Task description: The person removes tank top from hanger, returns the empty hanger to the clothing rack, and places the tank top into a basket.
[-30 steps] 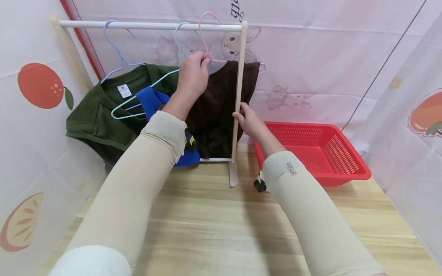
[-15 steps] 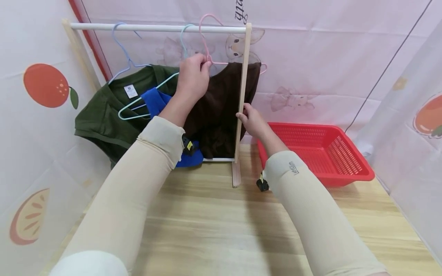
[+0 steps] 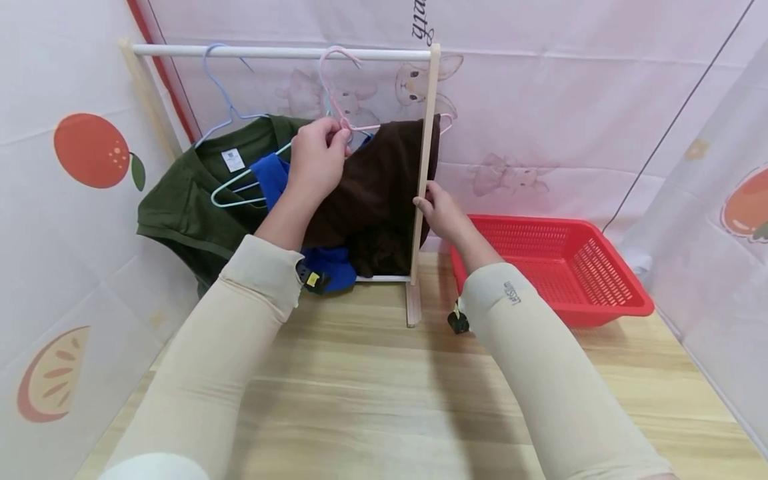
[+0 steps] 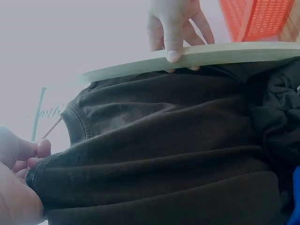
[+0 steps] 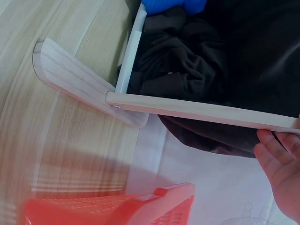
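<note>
Curtained booth (image 3: 36, 280): printed cloth walls (image 3: 540, 120) on 3 sides, wood-grain tabletop (image 3: 372, 387), clothes rack (image 3: 282, 52).

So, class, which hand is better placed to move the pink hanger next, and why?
Probably the left hand: it pinches the pink hanger, while the right hand holds the wooden rack post, farther off.
</note>
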`<state>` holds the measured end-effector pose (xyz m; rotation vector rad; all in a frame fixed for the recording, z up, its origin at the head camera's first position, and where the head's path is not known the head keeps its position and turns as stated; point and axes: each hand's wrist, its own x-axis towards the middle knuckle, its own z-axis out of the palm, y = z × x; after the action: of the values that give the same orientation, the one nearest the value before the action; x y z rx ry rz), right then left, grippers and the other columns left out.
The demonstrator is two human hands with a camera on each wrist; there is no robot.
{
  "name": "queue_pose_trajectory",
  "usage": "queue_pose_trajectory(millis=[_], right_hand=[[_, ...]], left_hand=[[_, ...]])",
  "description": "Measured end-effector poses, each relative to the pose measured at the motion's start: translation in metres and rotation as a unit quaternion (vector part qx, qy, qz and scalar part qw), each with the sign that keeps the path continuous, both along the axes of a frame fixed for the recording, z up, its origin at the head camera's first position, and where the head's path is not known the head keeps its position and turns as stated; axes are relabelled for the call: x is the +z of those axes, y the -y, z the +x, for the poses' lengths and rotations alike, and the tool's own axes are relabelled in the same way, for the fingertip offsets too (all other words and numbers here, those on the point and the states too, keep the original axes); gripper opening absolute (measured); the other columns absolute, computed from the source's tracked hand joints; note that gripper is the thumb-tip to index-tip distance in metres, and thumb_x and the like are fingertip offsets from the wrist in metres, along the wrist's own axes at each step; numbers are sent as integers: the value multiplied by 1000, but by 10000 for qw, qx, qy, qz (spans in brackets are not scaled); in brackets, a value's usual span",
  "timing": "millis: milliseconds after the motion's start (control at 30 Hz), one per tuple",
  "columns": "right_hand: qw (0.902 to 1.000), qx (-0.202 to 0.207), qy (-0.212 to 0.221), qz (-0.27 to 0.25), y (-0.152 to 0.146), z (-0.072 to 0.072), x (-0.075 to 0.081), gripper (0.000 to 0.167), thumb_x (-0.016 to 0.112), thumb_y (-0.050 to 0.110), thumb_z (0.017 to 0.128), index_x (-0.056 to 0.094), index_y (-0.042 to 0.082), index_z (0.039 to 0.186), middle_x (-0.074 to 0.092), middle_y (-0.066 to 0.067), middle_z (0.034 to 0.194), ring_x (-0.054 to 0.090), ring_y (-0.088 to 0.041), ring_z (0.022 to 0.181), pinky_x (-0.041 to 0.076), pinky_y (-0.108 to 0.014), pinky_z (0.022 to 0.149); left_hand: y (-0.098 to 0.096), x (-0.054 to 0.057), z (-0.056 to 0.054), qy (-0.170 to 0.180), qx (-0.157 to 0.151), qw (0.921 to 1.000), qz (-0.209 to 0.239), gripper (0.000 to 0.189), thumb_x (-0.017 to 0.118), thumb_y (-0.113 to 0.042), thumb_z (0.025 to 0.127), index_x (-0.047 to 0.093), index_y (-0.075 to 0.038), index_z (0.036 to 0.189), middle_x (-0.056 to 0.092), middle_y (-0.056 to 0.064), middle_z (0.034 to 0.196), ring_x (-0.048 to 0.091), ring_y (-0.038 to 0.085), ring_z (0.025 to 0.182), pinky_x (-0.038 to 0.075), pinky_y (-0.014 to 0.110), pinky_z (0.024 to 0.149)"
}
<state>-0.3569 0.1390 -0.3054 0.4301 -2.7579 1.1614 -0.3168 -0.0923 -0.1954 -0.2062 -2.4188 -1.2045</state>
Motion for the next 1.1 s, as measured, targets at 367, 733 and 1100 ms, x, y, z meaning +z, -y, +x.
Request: queue_pose_trajectory(millis=[367,733,1100], right_hand=[[9999,-16,163,-21,0,1,1,39,50,25,104,43,6,137,60,-18,122,59,-32,110,47,-45,98],[9993,25,351,-86,-2,-2,2,44,48,28,105,38,9,143,55,-18,131,56,-32,118,46,-47,101],[9998,37,167,-129,-2,-6,0,42,49,25,104,41,7,141,58,-19,129,58,-32,118,46,-46,102]], left_hand=[[17,-12,19,-219,198,9994,192,32,50,-32,103,67,-10,119,70,7,98,59,14,87,50,23,74],[32,-30,28,-664,252,9968,357,32,52,-31,102,69,-7,116,69,9,92,57,15,80,46,22,69],[46,-51,34,-1044,278,9902,883,33,57,-31,100,71,-3,109,68,15,90,59,13,74,47,19,67]])
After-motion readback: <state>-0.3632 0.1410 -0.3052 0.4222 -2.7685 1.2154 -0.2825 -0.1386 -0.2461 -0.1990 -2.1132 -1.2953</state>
